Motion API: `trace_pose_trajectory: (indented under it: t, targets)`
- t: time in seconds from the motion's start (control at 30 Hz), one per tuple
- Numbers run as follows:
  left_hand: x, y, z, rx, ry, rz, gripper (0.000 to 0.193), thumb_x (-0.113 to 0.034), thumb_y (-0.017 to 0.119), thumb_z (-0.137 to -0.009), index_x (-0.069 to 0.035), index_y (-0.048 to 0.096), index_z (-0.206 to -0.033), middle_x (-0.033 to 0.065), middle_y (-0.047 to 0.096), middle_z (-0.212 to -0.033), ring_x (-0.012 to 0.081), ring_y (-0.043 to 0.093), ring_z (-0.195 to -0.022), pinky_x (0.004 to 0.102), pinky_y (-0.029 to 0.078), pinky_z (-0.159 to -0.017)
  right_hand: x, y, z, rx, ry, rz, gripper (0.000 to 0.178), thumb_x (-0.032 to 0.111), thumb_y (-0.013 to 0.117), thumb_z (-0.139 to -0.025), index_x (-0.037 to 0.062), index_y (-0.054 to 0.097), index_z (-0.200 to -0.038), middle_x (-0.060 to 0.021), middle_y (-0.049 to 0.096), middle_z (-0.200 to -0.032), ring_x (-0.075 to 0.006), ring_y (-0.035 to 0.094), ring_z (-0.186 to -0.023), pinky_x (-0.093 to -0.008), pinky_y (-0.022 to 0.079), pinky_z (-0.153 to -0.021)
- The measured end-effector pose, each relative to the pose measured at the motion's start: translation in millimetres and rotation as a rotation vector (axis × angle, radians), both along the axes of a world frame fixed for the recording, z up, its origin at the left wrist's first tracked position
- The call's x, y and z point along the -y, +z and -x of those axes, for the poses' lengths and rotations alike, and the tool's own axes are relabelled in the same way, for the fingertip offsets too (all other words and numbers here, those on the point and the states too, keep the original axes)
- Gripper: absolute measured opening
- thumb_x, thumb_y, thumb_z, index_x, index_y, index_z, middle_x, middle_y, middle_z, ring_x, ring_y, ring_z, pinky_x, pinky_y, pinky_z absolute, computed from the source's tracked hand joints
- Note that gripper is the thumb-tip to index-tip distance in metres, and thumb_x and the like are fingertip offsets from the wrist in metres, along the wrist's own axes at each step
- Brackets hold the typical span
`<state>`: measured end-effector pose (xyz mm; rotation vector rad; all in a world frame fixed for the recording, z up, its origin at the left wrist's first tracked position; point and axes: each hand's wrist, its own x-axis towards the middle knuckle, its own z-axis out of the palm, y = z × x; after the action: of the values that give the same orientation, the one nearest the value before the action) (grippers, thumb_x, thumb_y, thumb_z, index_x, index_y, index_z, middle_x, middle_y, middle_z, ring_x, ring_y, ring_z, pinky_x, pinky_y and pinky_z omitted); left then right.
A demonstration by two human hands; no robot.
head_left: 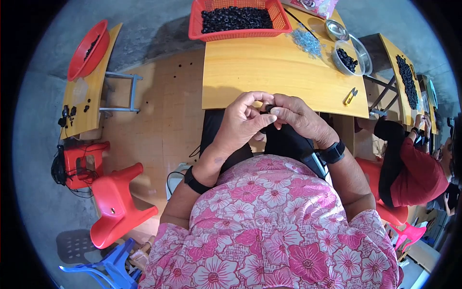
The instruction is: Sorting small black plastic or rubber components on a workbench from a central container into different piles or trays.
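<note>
Above my lap, at the near edge of the yellow wooden table (260,67), both hands meet around a small black part (268,109). My left hand (240,125) pinches it between thumb and fingers. From the other side, the thumb and fingers of my right hand (303,118) also close on it. Fingers cover most of the part, so its exact kind cannot be made out. A red plastic basket (240,34) at the far edge holds many black ring-like parts (236,19). Yellow-handled thread snips (350,97) lie at the table's right side.
Loose clear plastic bits (307,42) lie beside a clear bowl (338,60) of black parts and a round dish (337,30). On the left are a side table with a red basin (91,53) and red stools (115,204). Another person in red (418,173) sits at right.
</note>
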<state>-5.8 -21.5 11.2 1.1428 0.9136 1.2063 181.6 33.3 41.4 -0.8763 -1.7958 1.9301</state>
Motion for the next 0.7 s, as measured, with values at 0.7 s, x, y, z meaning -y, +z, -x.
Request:
trace_pose_trajectory:
  t: [0.7]
  targets:
    - [1.4, 19.2, -12.3, 0.020, -0.067, -0.003, 0.046, -0.017, 0.065, -0.091, 0.006, 0.049, -0.128, 0.0069, 0.062, -0.101, 0.0108, 0.064, -0.082, 0.0221, 0.055, -0.071, 7.6, 9.0, 5.5, 0.043, -0.025, -0.361, 0.012, 0.009, 0.050, -0.095, 0.0017, 0.056, -0.102, -0.0085, 0.060, -0.080, -0.0154, 0.062, -0.071, -0.0295, 0.051, -0.065]
